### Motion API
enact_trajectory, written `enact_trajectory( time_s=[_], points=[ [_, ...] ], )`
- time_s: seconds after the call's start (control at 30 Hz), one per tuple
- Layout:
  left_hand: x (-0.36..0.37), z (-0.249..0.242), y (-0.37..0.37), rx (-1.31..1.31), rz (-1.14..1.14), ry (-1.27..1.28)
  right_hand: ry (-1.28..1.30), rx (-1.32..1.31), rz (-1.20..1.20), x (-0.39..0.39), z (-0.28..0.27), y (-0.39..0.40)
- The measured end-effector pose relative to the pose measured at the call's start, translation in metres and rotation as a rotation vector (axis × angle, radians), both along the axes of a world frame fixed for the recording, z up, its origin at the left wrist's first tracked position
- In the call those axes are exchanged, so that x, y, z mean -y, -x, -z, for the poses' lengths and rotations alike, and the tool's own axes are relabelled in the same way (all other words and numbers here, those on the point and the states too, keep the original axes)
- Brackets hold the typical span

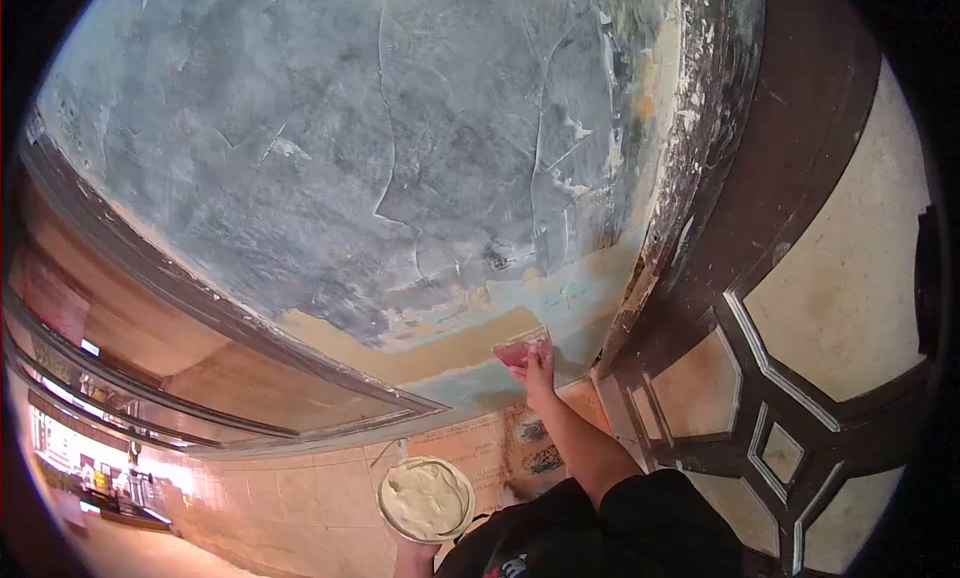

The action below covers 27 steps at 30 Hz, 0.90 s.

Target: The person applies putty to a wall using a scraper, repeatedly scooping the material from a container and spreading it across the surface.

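Note:
My right hand is closed on a red putty knife, whose blade edge rests against the lower part of the wall. A smooth beige band of filler runs along the wall to the left of the blade. Below, my left hand grips a round bowl from underneath; its fingers are mostly hidden by the bowl. Thick cream-coloured filler fills the bowl, swirled on top.
On the right stands a dark brown panelled door with pale insets and a worn, paint-flecked frame. A brown window frame borders the wall at left. Under the wall, cardboard with handwriting lies on a tiled floor.

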<state>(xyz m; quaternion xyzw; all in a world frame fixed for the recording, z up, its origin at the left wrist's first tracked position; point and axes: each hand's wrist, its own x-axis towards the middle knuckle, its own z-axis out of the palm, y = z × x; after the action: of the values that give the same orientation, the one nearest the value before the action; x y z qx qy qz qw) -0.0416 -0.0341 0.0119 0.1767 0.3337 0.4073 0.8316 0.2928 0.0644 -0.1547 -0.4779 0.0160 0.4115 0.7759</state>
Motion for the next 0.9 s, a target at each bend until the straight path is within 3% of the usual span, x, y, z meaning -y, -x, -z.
enact_trajectory(
  time_s=[0.17,0.27,0.5,0.53,0.63,0.77,0.9],
  points=[
    [0.005,0.0,0.009,0.022,-0.044,0.027,0.275,-0.238,0.01,0.015,0.043,0.001],
    [0.006,-0.001,0.013,0.044,-0.062,0.05,0.227,-0.276,0.017,0.02,0.04,0.008],
    [0.003,0.002,0.018,0.063,-0.104,0.168,-0.082,-0.232,-0.108,0.006,-0.057,0.048],
    [0.0,0.001,0.015,-0.041,-0.082,0.11,-0.082,-0.234,-0.105,0.0,-0.074,0.05],
    [-0.004,-0.008,0.01,-0.015,-0.078,0.068,-0.142,-0.134,-0.088,-0.014,-0.099,0.043],
    [-0.007,-0.01,0.012,0.003,-0.039,0.023,-0.125,-0.044,-0.03,-0.02,-0.084,0.036],
    [-0.002,-0.003,0.028,-0.04,-0.026,0.006,0.039,-0.007,-0.016,-0.016,0.011,0.032]
  ],
)
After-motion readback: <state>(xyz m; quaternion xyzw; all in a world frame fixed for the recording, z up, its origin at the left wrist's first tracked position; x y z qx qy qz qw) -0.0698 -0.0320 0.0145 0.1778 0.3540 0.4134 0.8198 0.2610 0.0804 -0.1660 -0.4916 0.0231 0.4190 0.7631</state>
